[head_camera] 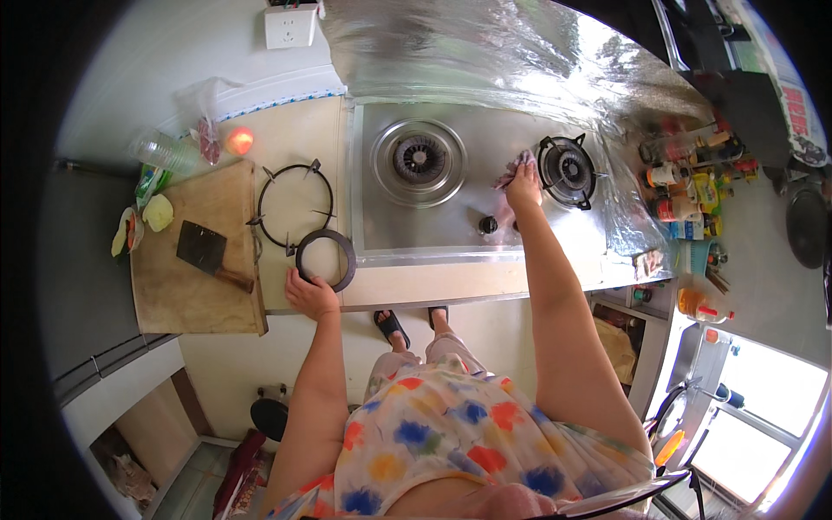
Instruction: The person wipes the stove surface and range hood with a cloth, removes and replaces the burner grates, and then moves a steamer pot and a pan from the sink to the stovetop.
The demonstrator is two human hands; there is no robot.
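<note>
My right hand (524, 188) presses a crumpled cloth (513, 170) on the steel gas stove top (403, 231), between the two burners. The right burner (570, 168) carries its black pan support; the left burner (419, 158) has none on it. My left hand (312, 296) lies on the counter against the lower left edge of a dark ring (351, 260); whether the fingers grip it cannot be told. A black pan support (260, 201) with prongs lies on the counter just above, touching or overlapping that ring. One black knob (488, 225) shows at the stove's front.
On the left, a wooden cutting board (159, 305) holds a cleaver (203, 248); a red fruit (240, 140) and a clear plastic container (170, 153) are behind it. Crinkled foil (455, 52) covers the back wall. Several bottles (676, 208) stand at the right.
</note>
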